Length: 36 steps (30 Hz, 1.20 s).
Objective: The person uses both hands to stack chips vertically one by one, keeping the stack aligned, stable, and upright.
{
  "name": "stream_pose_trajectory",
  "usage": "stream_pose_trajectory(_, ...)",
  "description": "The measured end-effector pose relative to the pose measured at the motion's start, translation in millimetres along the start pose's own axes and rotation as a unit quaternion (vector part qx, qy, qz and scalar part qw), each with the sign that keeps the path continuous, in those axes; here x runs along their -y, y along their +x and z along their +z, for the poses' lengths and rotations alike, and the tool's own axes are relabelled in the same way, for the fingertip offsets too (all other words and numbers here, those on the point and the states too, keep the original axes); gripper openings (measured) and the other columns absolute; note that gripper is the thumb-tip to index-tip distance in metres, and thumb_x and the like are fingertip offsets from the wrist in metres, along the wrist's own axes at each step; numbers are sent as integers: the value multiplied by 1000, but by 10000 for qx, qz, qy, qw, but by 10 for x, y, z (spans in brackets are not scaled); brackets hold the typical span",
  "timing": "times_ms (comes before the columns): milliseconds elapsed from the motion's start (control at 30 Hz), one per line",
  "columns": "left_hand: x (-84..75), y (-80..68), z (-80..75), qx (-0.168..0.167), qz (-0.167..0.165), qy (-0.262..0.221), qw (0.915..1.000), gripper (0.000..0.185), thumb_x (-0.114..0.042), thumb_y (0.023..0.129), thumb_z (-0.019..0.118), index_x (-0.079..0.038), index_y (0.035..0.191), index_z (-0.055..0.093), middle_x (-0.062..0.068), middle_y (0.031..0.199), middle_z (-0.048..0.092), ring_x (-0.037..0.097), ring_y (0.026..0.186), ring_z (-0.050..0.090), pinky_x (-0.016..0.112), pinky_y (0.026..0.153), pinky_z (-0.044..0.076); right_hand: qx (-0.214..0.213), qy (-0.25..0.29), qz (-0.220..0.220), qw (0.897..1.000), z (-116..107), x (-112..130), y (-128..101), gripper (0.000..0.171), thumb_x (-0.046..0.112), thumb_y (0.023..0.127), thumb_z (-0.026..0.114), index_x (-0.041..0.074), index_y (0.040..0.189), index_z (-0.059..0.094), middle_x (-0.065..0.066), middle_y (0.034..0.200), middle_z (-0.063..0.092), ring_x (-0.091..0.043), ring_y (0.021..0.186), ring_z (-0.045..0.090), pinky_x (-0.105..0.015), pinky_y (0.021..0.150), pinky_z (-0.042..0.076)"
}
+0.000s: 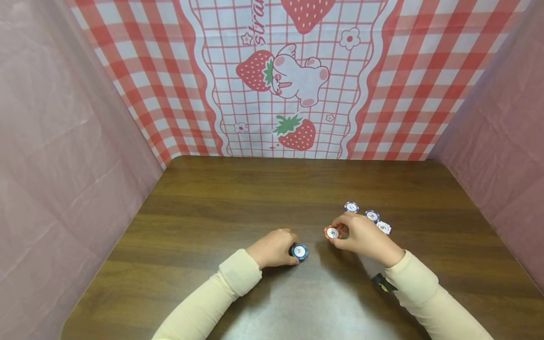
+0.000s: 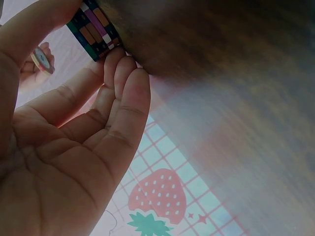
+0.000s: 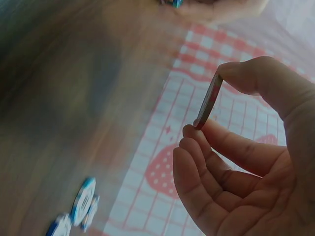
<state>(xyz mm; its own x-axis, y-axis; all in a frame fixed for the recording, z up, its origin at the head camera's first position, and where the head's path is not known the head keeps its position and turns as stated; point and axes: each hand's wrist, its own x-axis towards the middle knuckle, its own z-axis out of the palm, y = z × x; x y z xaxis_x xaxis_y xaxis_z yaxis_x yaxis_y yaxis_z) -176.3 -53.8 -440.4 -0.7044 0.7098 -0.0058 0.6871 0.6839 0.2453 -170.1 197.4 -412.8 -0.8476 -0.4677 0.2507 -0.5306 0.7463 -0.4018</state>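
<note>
My left hand [image 1: 273, 249] grips a blue-topped chip stack [image 1: 300, 251], while my right hand [image 1: 364, 237] pinches a red chip [image 1: 333, 232] by its rim, right of the stack and slightly beyond it. The desk [image 1: 204, 203] shows between them and stretches well left to its edge; three loose chips [image 1: 372, 216] lie just past my right hand

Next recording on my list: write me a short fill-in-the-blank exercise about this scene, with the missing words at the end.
1. The right grip pinches a chip with a mostly ____ rim.
2. The other grip, the ____ one, holds a chip stack.
3. On the table lie ____ loose chips.
4. The red fruit printed on the cloth is the ____.

Missing words: red; left; three; strawberry.
</note>
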Motion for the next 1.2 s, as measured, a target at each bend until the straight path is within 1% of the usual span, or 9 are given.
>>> stream_pose_trajectory(233, -2, 6, -10, 27, -31, -41, 10000, 25, -30, 75, 81, -13, 91, 71, -4, 86, 66, 8, 79, 58, 22, 74, 48, 171, 50, -253, 9995, 134, 139, 105, 22, 18, 74, 80, 7, 89, 70, 2, 82, 63, -9, 73, 59, -23, 65, 49)
stream_pose_trajectory(400, -5, 14, -15, 46, -61, -57, 10000, 25, -30, 75, 81, -13, 89, 69, -5, 84, 64, 7, 76, 56, 21, 71, 47, 359, 82, -446, 9983, 225, 220, 147, 20, 20, 74, 80, 9, 88, 70, 4, 79, 62, -6, 71, 57, -21, 64, 47)
stream_pose_trajectory(533, -5, 14, -13, 54, -54, -83, 9999, 25, -30, 75, 81, -14, 88, 69, -6, 83, 64, 6, 75, 54, 22, 69, 45, 497, 63, -599, 9969, 287, 281, 170, 19, 22, 75, 80, 11, 87, 70, 6, 78, 61, -7, 69, 55, -19, 62, 45)
stream_pose_trajectory(700, -6, 18, -11, 61, -55, -95, 9999, 24, -29, 75, 81, -14, 89, 68, -5, 83, 64, 6, 75, 54, 23, 69, 46, 649, 82, -732, 9952, 349, 341, 189, 19, 22, 74, 79, 11, 87, 70, 5, 79, 61, -8, 69, 54, -19, 61, 42)
stream_pose_trajectory(933, -8, 15, -11, 51, -84, -157, 9998, 25, -29, 74, 82, -14, 87, 67, -5, 83, 64, 7, 74, 54, 22, 69, 46, 685, -7, -800, 9944, 414, 388, 207, 21, 23, 73, 79, 11, 88, 71, 4, 82, 62, -6, 71, 52, -21, 63, 44)
stream_pose_trajectory(1200, -4, 8, -12, -34, -14, -85, 10000, 24, -29, 73, 82, -14, 84, 66, -5, 80, 64, 7, 72, 53, 23, 68, 46, 638, -68, -919, 9937, 456, 403, 225, 19, 20, 72, 79, 10, 87, 71, 4, 79, 61, -5, 69, 51, -21, 62, 45)
